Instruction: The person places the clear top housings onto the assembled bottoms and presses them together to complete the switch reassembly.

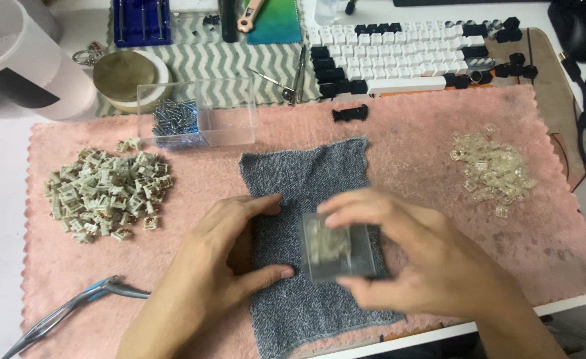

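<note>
The right hand (412, 256) pinches a blurry clear box (338, 251) over the grey cloth (309, 173); the left hand (230, 249), fingers curled loosely, rests beside it, near the table edge.

Clear glossy plastic box (338, 252) over rough grey knit cloth (306, 179).

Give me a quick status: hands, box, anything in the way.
Right hand grips small clear box, blurred. Left hand on grey cloth, thumb by the box. Pliers at left, apart.
</note>
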